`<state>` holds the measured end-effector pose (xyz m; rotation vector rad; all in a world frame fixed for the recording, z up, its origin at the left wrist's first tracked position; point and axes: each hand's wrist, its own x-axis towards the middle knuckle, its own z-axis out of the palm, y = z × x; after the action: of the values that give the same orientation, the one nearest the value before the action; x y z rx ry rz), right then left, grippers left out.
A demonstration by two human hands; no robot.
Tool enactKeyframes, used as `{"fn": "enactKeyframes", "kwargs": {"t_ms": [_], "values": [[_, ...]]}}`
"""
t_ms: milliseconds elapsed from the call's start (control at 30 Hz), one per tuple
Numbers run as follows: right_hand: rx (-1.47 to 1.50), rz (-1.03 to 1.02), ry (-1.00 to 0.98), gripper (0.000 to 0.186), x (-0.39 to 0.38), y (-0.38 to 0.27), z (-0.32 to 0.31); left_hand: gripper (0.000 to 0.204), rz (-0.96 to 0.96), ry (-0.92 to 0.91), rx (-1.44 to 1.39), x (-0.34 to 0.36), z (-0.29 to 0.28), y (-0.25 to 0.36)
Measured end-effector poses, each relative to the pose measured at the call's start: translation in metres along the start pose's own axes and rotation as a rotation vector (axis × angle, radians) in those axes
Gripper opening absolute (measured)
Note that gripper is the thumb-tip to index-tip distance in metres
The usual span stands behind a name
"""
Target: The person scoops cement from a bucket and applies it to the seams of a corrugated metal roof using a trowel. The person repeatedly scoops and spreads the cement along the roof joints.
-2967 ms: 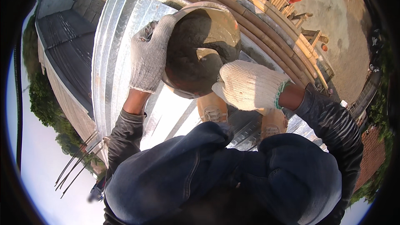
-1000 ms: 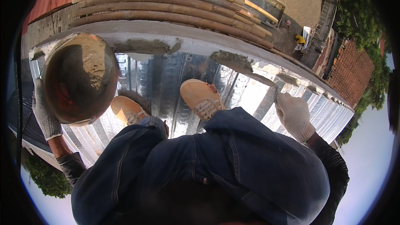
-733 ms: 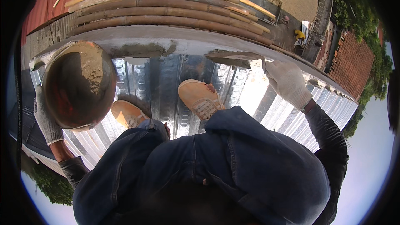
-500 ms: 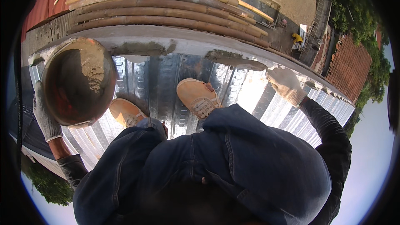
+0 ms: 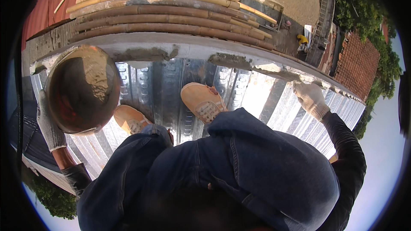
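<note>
The person crouches on a corrugated metal roof point(image 5: 257, 98), both tan shoes point(image 5: 203, 102) planted on the ribs, knees in blue jeans point(image 5: 239, 167) filling the lower picture. The left hand point(image 5: 49, 124), in a knit glove, is clamped on the rim of a round metal pan point(image 5: 83, 90) held up at the left side; the fingers wrap the pan's lower left edge. Inside the pan a lump of grey mortar point(image 5: 96, 75) clings to the upper right wall, while most of the bowl shows bare, so the load looks largely used. The right hand point(image 5: 310, 99), also gloved, is well apart from the left and rests on the roof's top edge at the right, fingers curled loosely; whether it grips anything I cannot tell. Along that edge, where the sheet meets a concrete ledge point(image 5: 180, 45), patches of mortar point(image 5: 231, 60) already lie: one near the pan, one above the right shoe, and a thinner streak running toward the right hand. Between these patches the joint is still bare, and past the right hand it looks unfilled as far as can be seen. By this judgement the sealing of the edge is partly done, with gaps left to fill and the laid patches not yet smoothed. Beyond the ledge lies a stack of bamboo poles point(image 5: 162, 17).
</note>
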<state>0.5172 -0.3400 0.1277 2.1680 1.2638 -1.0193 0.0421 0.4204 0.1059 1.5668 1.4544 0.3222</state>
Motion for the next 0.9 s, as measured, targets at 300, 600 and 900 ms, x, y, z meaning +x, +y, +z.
{"fn": "enactKeyframes", "kwargs": {"t_ms": [300, 600, 900], "values": [[0.142, -0.031, 0.434, 0.023, -0.003, -0.028, -0.007, 0.047, 0.044, 0.101, 0.011, -0.082, 0.031, 0.058], [0.454, -0.446, 0.09, 0.045, 0.097, -0.237, -0.221, 0.032, 0.088, -0.092, 0.053, -0.142, 0.127, 0.127], [0.464, -0.855, 0.239, 0.04, 0.148, -0.281, -0.245, 0.035, 0.097, -0.082, 0.092, -0.155, 0.13, 0.122]]}}
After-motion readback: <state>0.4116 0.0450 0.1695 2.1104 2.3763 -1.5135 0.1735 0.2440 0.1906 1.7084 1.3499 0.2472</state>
